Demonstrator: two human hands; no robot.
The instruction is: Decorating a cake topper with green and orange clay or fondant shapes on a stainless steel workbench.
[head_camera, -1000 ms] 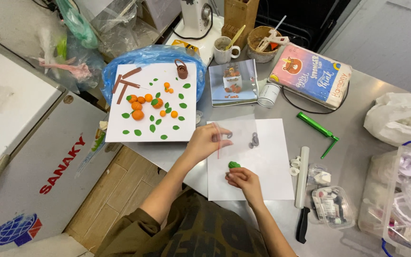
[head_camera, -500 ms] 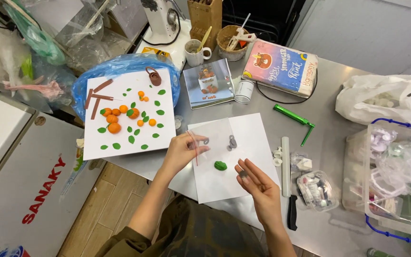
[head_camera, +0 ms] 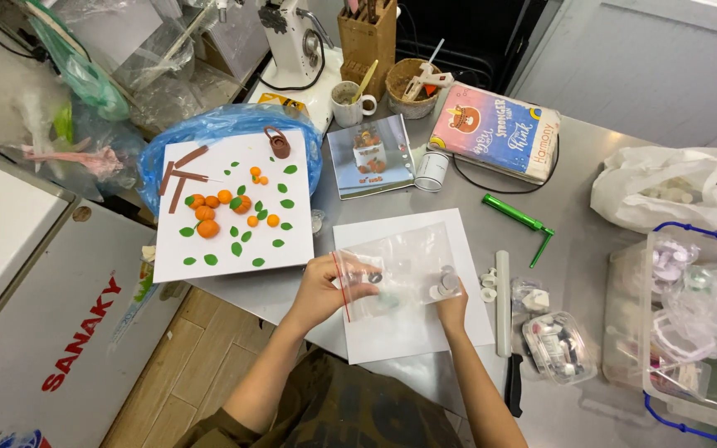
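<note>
Clear zip bag (head_camera: 396,274) lay lengthwise across frame centre, its red seal toward my left hand (head_camera: 325,289), which pinched it; my right hand (head_camera: 451,300) gripped the opposite end.

A white board (head_camera: 234,249) lies at the table's left edge, carrying orange balls (head_camera: 209,217), green leaves (head_camera: 236,248) and brown strips (head_camera: 178,177). Toward the far edge stand a mug (head_camera: 350,105), a knife block (head_camera: 367,37) and a tissue pack (head_camera: 498,133). A green tool (head_camera: 520,221) lies mid-table. At the right edge sits a clear bin (head_camera: 695,332), its contents hard to make out.
</note>
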